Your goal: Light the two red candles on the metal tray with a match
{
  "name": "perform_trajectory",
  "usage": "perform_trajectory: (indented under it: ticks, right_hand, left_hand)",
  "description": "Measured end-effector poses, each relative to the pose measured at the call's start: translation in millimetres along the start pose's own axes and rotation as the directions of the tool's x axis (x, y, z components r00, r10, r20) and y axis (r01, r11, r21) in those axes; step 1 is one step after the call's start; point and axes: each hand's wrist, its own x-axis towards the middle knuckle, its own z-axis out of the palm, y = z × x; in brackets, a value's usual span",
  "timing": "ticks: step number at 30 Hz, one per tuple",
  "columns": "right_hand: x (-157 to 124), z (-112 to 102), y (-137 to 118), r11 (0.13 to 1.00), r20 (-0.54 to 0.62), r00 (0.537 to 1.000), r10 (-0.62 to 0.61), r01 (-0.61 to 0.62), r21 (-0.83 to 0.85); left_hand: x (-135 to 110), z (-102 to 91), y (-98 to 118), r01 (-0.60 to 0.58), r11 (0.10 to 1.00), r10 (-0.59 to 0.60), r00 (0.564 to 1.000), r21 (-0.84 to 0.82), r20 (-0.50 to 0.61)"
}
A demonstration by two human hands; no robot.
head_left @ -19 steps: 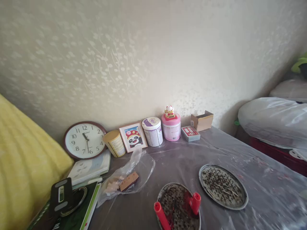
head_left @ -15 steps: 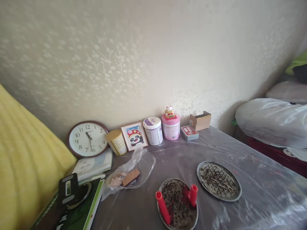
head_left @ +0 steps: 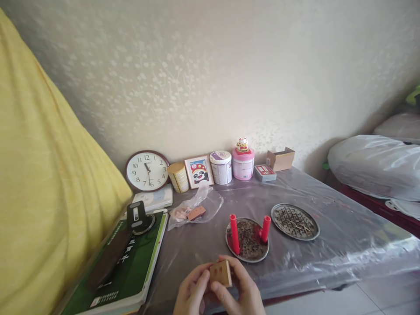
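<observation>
Low at the front, both my hands hold one small tan box (head_left: 221, 273), like a matchbox. My left hand (head_left: 192, 292) pinches its left side and my right hand (head_left: 243, 291) wraps its right side and underside. Just beyond the box stands a round metal plate (head_left: 254, 255) with dark burnt residue and two upright red candles (head_left: 234, 228), one at its left rim, one shorter at its right. A second round metal plate (head_left: 295, 221) with burnt bits lies to the right of it.
A plastic sheet covers the grey table (head_left: 328, 245). Along the wall stand a clock (head_left: 147, 170), tins (head_left: 221, 167), a framed picture (head_left: 198, 171), a cardboard box (head_left: 280, 159). A clear bag (head_left: 195, 208), green book (head_left: 123, 262), yellow curtain (head_left: 42, 197) at left, a bagged bundle (head_left: 374, 166) at right.
The view has pulled back and tipped down. My two hands have come into view at the bottom, holding the small tan box. The plates and candles now appear farther off.
</observation>
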Motion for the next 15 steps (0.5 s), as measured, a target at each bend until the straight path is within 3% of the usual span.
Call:
perform_trajectory:
  ticks: [6,10,15]
  right_hand:
    - [0,1,-7,0.934,0.149,0.967,0.205,-0.238,0.265]
    - [7,-4,-17,0.923,0.127,0.958,0.258,-0.283,0.262]
    - [7,-3,-15,0.913,0.153,0.949,0.274,-0.307,0.269]
  left_hand:
    - [5,-12.5,10,-0.079,0.993,0.071,0.993,0.090,0.089]
    - [6,-17.8,16,-0.207,0.950,0.185,0.976,0.235,0.113]
    - [-1,-15.7,21,-0.273,0.910,0.240,0.961,0.312,0.138]
